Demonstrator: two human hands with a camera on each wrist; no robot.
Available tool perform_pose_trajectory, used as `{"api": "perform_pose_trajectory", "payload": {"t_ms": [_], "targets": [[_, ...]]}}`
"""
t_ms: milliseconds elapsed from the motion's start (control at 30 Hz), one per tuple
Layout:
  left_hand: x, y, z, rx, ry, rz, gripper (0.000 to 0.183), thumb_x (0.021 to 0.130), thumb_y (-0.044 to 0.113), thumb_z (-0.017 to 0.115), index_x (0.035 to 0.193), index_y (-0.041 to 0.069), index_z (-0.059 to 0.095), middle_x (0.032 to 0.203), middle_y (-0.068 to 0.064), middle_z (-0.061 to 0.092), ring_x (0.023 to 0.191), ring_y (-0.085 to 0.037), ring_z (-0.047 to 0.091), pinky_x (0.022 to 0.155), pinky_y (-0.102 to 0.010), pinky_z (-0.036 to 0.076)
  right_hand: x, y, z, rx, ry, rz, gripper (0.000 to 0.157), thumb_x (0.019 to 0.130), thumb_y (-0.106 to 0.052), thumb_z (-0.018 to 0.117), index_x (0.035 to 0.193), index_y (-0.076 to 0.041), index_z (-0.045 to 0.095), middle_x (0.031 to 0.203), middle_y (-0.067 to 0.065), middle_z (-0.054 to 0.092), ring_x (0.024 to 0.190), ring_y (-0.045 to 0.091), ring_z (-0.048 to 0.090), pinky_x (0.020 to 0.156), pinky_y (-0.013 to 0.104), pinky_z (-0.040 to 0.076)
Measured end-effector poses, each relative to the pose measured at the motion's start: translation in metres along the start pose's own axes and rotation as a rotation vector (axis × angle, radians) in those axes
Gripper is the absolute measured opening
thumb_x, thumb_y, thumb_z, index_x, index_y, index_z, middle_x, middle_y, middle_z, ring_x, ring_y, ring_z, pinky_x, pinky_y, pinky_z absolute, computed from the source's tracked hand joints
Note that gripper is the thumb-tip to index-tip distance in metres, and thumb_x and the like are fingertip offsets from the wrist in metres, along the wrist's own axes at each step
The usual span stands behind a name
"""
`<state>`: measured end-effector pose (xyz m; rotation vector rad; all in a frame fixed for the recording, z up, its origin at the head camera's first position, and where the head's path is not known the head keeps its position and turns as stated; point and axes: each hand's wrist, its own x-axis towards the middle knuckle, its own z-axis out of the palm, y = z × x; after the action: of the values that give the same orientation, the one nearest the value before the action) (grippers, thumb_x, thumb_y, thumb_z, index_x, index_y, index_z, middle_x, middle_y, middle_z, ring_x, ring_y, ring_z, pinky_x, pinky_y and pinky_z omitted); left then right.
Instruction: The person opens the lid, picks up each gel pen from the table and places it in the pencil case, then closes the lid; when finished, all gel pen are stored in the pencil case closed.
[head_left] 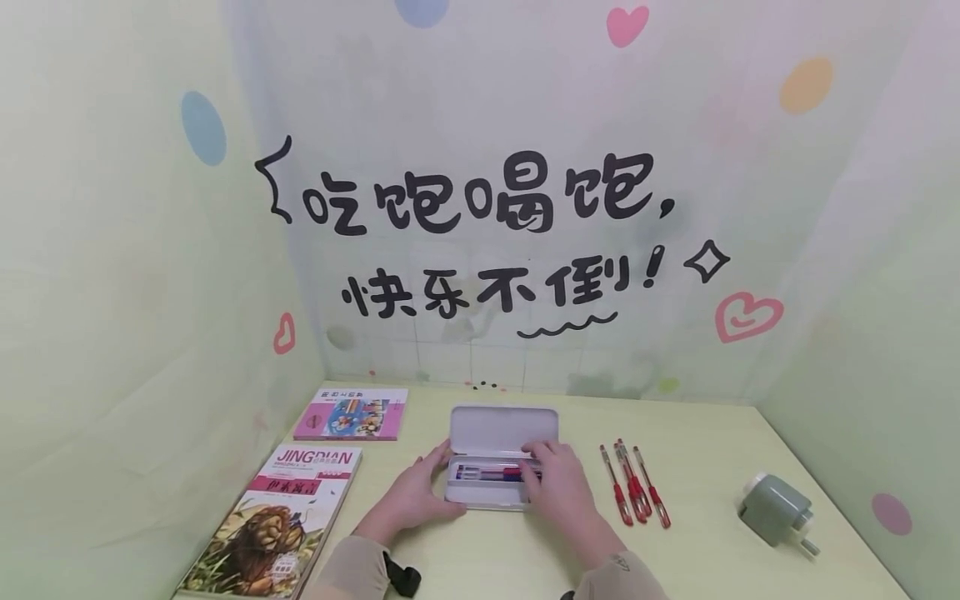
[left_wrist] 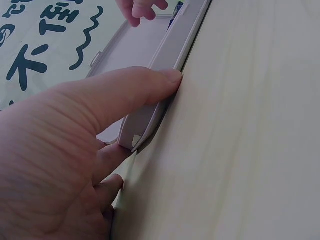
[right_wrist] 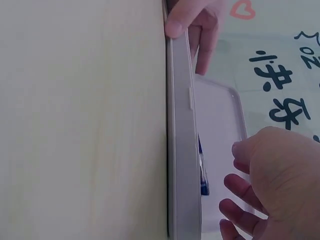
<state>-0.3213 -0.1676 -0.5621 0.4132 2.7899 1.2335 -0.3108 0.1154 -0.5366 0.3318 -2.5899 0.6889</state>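
A pale metal pencil case (head_left: pixel 491 498) sits on the table with its hinged lid (head_left: pixel 502 429) raised toward the back wall. Inside lie pens (head_left: pixel 480 473) with blue and red parts. My left hand (head_left: pixel 416 493) grips the case's left end, thumb (left_wrist: pixel 167 82) against the front edge and fingers around the side. Over the right end is my right hand (head_left: pixel 562 487), its fingers loosely bent above the open case. In the right wrist view this hand (right_wrist: pixel 285 175) has nothing between its fingers, and a blue pen end (right_wrist: pixel 204 185) shows beside it in the case.
Several red-gripped pens (head_left: pixel 636 487) lie to the right of the case. Farther right stands a grey-green pencil sharpener (head_left: pixel 776 508) with a crank. On the left are a book with a lion cover (head_left: pixel 273 517) and a pink-and-white book (head_left: pixel 352 414). Fabric walls enclose the table.
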Motion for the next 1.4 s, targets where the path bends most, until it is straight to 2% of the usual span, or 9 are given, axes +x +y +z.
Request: {"api": "perform_pose_trajectory", "payload": {"t_ms": [133, 367, 600, 700, 833, 1000, 1067, 1167, 1400], "targets": [[0.0, 0.0, 0.0, 0.005, -0.003, 0.019, 0.128, 0.073, 0.042, 0.1, 0.175, 0.012, 0.029, 0.167, -0.005, 0.058, 0.164, -0.053, 0.033, 0.138, -0.072, 0.02, -0.004, 0.016, -0.012, 0.032, 0.016, 0.05, 0.026, 0.1, -0.023, 0.08, 0.124, -0.012, 0.078, 0.113, 0.008, 0.076, 0.108, 0.032, 0.07, 0.093, 0.054, 0.064], [0.001, -0.001, 0.0, -0.005, -0.008, 0.001, 0.128, 0.073, 0.045, 0.1, 0.175, 0.014, 0.029, 0.169, -0.002, 0.056, 0.165, -0.056, 0.029, 0.137, -0.074, 0.02, -0.014, 0.05, -0.031, 0.052, -0.033, 0.206, 0.034, 0.105, -0.027, 0.073, 0.136, -0.014, 0.075, 0.127, 0.013, 0.073, 0.124, 0.039, 0.066, 0.104, 0.061, 0.06], [0.0, 0.001, 0.002, -0.008, -0.008, -0.001, 0.128, 0.073, 0.044, 0.1, 0.176, 0.016, 0.029, 0.168, 0.0, 0.057, 0.165, -0.058, 0.028, 0.135, -0.076, 0.02, -0.029, 0.08, -0.051, 0.054, 0.035, 0.206, 0.03, 0.103, -0.02, 0.074, 0.131, -0.007, 0.076, 0.123, 0.017, 0.076, 0.126, 0.047, 0.066, 0.11, 0.067, 0.056], [-0.001, 0.001, 0.002, -0.01, -0.009, 0.002, 0.128, 0.073, 0.043, 0.1, 0.176, 0.016, 0.028, 0.168, -0.001, 0.057, 0.164, -0.059, 0.028, 0.135, -0.077, 0.02, -0.036, 0.091, -0.059, 0.07, 0.033, 0.249, 0.032, 0.103, -0.019, 0.074, 0.132, -0.005, 0.075, 0.115, 0.016, 0.073, 0.107, 0.039, 0.068, 0.091, 0.054, 0.061], [0.0, 0.001, 0.001, -0.012, -0.011, -0.011, 0.128, 0.073, 0.045, 0.1, 0.176, 0.018, 0.028, 0.169, 0.0, 0.056, 0.164, -0.059, 0.027, 0.135, -0.077, 0.02, -0.043, 0.103, -0.071, 0.073, 0.007, 0.312, 0.035, 0.105, -0.021, 0.071, 0.135, -0.004, 0.075, 0.118, 0.02, 0.071, 0.098, 0.03, 0.064, 0.079, 0.038, 0.055], [-0.001, 0.003, -0.002, -0.007, -0.009, -0.011, 0.129, 0.073, 0.044, 0.101, 0.176, 0.017, 0.028, 0.168, -0.001, 0.057, 0.164, -0.059, 0.028, 0.135, -0.077, 0.02, -0.049, 0.115, -0.085, 0.079, -0.014, 0.374, 0.038, 0.107, -0.022, 0.067, 0.138, -0.002, 0.073, 0.132, 0.028, 0.069, 0.106, 0.036, 0.07, 0.082, 0.046, 0.063], [-0.002, 0.004, -0.003, -0.005, -0.007, -0.012, 0.129, 0.073, 0.043, 0.101, 0.176, 0.017, 0.028, 0.168, -0.002, 0.057, 0.164, -0.059, 0.028, 0.135, -0.077, 0.02, -0.051, 0.119, -0.089, 0.072, -0.029, 0.398, 0.04, 0.107, -0.023, 0.066, 0.14, 0.0, 0.071, 0.134, 0.03, 0.068, 0.11, 0.04, 0.072, 0.089, 0.053, 0.065], [-0.002, 0.005, -0.003, -0.004, -0.009, -0.02, 0.129, 0.073, 0.044, 0.101, 0.176, 0.018, 0.028, 0.169, -0.001, 0.056, 0.164, -0.06, 0.026, 0.134, -0.078, 0.019, -0.052, 0.125, -0.092, 0.052, -0.054, 0.434, 0.043, 0.108, -0.025, 0.064, 0.142, 0.002, 0.068, 0.137, 0.033, 0.066, 0.116, 0.046, 0.071, 0.095, 0.063, 0.063], [-0.002, 0.006, -0.001, -0.006, -0.007, -0.022, 0.129, 0.073, 0.045, 0.101, 0.176, 0.017, 0.028, 0.169, -0.001, 0.056, 0.164, -0.06, 0.027, 0.134, -0.079, 0.02, -0.053, 0.138, -0.093, 0.006, -0.139, 0.483, 0.048, 0.109, -0.028, 0.059, 0.14, 0.008, 0.066, 0.133, 0.035, 0.067, 0.123, 0.056, 0.065, 0.103, 0.072, 0.056]]}}
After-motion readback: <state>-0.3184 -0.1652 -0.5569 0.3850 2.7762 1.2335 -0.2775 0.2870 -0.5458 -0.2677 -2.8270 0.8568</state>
